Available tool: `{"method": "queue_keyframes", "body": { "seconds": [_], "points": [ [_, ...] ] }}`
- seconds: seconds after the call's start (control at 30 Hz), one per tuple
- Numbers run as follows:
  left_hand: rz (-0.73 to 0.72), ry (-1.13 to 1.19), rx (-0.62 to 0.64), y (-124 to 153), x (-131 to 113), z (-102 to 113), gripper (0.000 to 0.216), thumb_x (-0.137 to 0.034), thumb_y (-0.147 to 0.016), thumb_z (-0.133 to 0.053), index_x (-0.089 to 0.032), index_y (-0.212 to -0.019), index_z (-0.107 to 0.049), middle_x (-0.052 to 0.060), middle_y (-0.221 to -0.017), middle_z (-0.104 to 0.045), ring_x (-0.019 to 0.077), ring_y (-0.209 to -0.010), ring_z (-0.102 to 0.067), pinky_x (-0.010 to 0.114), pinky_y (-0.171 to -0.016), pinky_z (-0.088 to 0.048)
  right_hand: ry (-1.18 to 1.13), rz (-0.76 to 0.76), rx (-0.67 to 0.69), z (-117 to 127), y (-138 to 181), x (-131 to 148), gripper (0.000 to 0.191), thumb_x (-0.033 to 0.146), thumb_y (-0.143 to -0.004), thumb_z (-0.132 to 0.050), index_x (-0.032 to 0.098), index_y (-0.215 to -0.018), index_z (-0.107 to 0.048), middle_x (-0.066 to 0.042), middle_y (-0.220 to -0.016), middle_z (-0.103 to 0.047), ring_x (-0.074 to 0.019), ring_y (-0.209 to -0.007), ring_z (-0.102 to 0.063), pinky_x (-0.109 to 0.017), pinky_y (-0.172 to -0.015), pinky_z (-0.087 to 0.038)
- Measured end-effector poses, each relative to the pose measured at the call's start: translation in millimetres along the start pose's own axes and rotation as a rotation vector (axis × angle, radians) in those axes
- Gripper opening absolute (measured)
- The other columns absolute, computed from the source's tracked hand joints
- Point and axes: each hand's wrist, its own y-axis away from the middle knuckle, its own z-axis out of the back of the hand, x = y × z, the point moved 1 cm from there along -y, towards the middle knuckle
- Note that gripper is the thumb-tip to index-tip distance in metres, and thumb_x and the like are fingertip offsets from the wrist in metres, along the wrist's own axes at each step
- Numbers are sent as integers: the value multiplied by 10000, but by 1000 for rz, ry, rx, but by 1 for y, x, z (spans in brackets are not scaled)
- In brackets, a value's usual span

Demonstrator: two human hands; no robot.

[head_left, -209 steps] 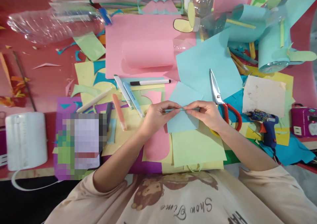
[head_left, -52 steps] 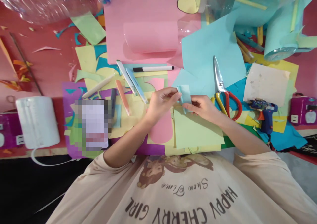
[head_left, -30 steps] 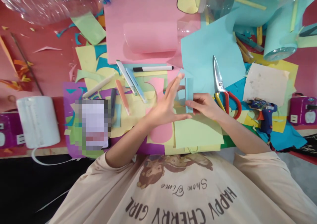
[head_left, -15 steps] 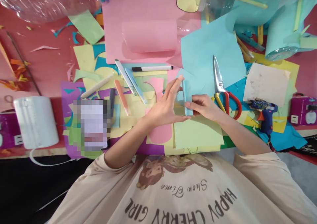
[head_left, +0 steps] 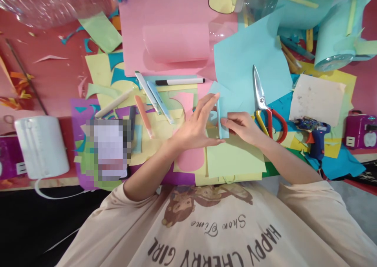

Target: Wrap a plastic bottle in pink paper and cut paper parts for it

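Note:
A narrow, folded light blue paper strip [head_left: 224, 131] stands between my hands, over a pale yellow-green sheet [head_left: 235, 161]. My left hand [head_left: 196, 125] spans its length, fingertips at the far end and thumb by the near end. From the other side, my right hand [head_left: 240, 126] pinches the strip's near half between thumb and fingers; some of those fingertips are hidden behind the paper. Just right of this hand lie scissors [head_left: 263, 105] with red and yellow handles, blades pointing away. A larger light blue sheet [head_left: 247, 58] lies beyond the strip.
A blue glue gun [head_left: 318, 141] rests at the right near a stained white sheet [head_left: 316, 100]. Markers, among them a black-capped one [head_left: 182, 81], lie left of centre. A phone [head_left: 110, 149], a white device [head_left: 41, 145], a pink sheet [head_left: 135, 31] and paper-wrapped bottles [head_left: 338, 39] surround the work area.
Both hands stay in nearly the same place on the blue strip. The strip looks slightly more tilted, and the whole view has shifted a little.

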Motion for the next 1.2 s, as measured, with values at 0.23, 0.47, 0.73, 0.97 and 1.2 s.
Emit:
{"method": "queue_keyframes", "body": {
  "seconds": [0.23, 0.47, 0.73, 0.97, 1.2],
  "points": [
    [2, -58, 27, 1, -3, -3, 1060, -482, -770, -694, -266, -1509, 35, 187, -1473, -308, 351, -1329, -388, 485, -960, -490, -70, 27, -33, -2, -1, 1, 483, 548, -833, -573, 184, -545, -440, 61, -470, -378, -55, -440, -332, -233, -435, -254],
    [-48, 75, 32, -1, -1, 0, 1069, -464, -748, -720, -292, -1510, 10, 166, -1482, -290, 352, -1358, -341, 491, -978, -485, -99, 66, -50, -1, -2, -6, 439, 487, -870, -565, 179, -578, -451, 63, -497, -376, -59, -460, -371, -233, -460, -279],
    [-48, 81, 62, -1, -2, 0, 1063, -460, -732, -731, -284, -1505, -23, 174, -1473, -299, 359, -1369, -325, 506, -993, -471, -127, 56, -24, -2, -2, -5, 431, 489, -861, -571, 182, -583, -451, 65, -500, -368, -60, -459, -361, -229, -454, -283],
    [-12, -26, 91, 1, -5, -1, 1005, -340, -782, -697, -270, -1512, -9, 192, -1496, -304, 361, -1387, -330, 543, -1059, -394, -43, 75, -25, -1, -3, -3, 444, 490, -805, -642, 191, -578, -406, 66, -511, -348, -59, -459, -362, -217, -425, -270],
    [261, 397, -13, -3, -7, -1, 700, -469, -833, -623, -285, -1436, -318, 136, -1385, -507, 258, -1185, -579, 396, -958, -504, 5, 75, 19, 1, 0, 0, 420, 523, -853, -575, 180, -644, -453, 50, -557, -397, -66, -498, -377, -219, -455, -295]
  ]
}}
